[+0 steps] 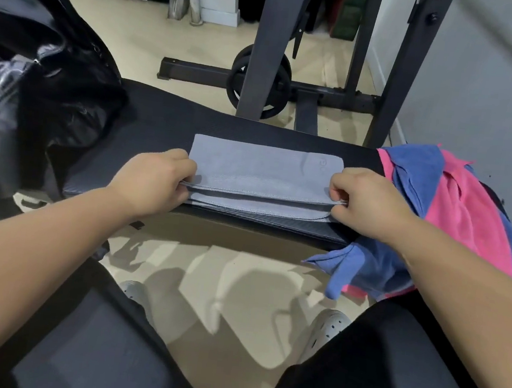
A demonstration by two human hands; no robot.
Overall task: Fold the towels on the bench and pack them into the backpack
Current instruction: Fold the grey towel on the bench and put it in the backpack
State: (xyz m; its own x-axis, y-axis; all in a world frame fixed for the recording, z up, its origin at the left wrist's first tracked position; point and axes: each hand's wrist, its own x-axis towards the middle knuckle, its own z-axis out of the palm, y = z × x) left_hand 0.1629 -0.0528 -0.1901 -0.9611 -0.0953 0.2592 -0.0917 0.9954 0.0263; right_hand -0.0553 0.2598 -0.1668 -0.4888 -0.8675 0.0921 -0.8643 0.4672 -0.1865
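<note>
Grey towel flat on bench, part-folded. Left hand pinches near-left edge, right hand pinches near-right edge, upper layer lifted. Backpack left, mouth possibly open. Pink towel, blue towel heaped right.

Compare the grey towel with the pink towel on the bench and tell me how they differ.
The grey towel lies flat in folded layers; the pink towel is crumpled. The left hand and right hand pinch the grey towel's near edge; neither holds the pink towel. The grey towel lies alone mid-bench; the pink towel is tangled with a blue towel at the right end. Both rest on the bench.
</note>
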